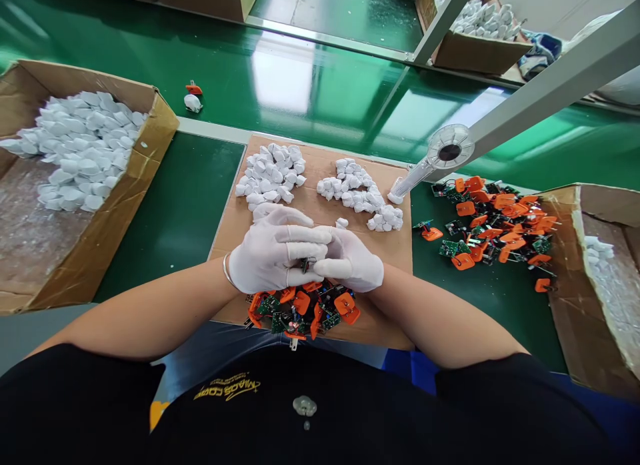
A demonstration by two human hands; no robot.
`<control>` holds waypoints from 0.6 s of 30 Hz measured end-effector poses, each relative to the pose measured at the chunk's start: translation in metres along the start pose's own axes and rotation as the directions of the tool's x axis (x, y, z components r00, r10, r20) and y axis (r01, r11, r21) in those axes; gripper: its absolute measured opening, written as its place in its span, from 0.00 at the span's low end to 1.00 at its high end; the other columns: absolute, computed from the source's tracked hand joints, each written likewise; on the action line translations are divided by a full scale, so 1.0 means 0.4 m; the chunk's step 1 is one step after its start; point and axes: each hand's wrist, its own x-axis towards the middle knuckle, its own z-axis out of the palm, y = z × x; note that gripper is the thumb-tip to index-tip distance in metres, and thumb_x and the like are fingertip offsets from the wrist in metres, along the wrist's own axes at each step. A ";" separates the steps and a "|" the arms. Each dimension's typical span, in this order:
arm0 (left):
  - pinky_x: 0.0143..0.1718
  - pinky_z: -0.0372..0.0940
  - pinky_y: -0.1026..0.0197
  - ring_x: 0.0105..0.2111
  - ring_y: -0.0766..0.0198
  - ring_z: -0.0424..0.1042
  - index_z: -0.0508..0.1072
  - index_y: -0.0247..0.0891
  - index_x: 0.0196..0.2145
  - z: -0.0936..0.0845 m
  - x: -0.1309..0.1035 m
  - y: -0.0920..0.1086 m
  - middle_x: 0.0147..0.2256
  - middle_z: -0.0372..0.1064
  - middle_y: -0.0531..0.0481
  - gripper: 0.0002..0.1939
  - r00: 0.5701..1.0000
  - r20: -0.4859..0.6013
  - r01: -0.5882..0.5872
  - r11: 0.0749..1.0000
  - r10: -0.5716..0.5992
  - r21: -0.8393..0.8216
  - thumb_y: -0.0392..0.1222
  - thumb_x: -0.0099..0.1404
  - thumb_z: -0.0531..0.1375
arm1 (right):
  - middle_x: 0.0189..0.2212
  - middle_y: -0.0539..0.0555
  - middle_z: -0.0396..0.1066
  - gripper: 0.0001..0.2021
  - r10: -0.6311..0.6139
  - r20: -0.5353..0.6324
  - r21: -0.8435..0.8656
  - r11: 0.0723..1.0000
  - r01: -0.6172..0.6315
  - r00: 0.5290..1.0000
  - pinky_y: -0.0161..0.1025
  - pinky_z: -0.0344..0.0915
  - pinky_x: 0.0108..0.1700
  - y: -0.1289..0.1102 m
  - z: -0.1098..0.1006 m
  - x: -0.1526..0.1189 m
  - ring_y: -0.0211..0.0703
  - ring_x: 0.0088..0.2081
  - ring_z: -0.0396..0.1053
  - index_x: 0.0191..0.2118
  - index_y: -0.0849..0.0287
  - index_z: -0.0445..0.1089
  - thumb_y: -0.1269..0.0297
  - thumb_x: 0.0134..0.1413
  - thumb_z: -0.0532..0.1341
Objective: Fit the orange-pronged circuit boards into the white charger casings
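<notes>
My left hand (pixel 275 248) and my right hand (pixel 355 259), both in white gloves, meet over the cardboard sheet (pixel 395 305). Their fingers are closed together around a small circuit board (pixel 307 263); only a dark green bit of it shows, and the rest is hidden by the gloves. Right below the hands lies a heap of circuit boards with orange plastic plates (pixel 301 302). Beyond my left hand is a cluster of small white plastic shells (pixel 273 175). A second white cluster (pixel 353 185) lies beyond my right hand, with one loose white shell (pixel 342 223) close to the fingers.
A cardboard box of white shells (pixel 145 151) stands left. To the right are a pile of orange-plated boards (pixel 500 218) and another cardboard box (pixel 565 285). A slanted grey post (pixel 540 78) with a clear plastic reel (pixel 451 147) rises at right. One orange piece (pixel 193 88) lies at the back.
</notes>
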 end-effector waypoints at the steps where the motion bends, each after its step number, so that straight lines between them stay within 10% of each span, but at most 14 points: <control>1: 0.47 0.72 0.48 0.42 0.57 0.76 0.77 0.49 0.35 0.000 -0.002 -0.001 0.37 0.79 0.57 0.09 0.999 0.026 0.040 0.999 -0.039 -0.017 0.53 0.60 0.67 | 0.39 0.56 0.75 0.14 0.008 -0.002 0.005 1.000 -0.008 1.000 0.44 0.73 0.48 0.001 -0.001 0.001 0.49 0.45 0.74 0.39 0.60 0.72 0.56 0.53 0.70; 11: 0.54 0.67 0.44 0.51 0.51 0.75 0.70 0.44 0.54 -0.012 -0.003 0.011 0.54 0.74 0.43 0.25 0.998 0.052 0.032 0.990 -0.025 -0.137 0.48 0.60 0.66 | 0.40 0.54 0.74 0.28 -0.024 -0.112 -0.070 0.997 0.016 0.993 0.44 0.72 0.47 0.002 -0.004 0.004 0.48 0.43 0.72 0.50 0.59 0.70 0.53 0.44 0.74; 18: 0.54 0.66 0.48 0.49 0.55 0.75 0.74 0.44 0.41 -0.014 0.005 0.024 0.52 0.76 0.46 0.08 0.989 0.128 0.096 0.986 -0.079 -0.135 0.45 0.63 0.65 | 0.38 0.49 0.73 0.30 -0.075 -0.029 -0.158 0.985 0.069 0.997 0.45 0.72 0.50 0.006 -0.004 0.007 0.44 0.42 0.73 0.57 0.59 0.67 0.65 0.47 0.72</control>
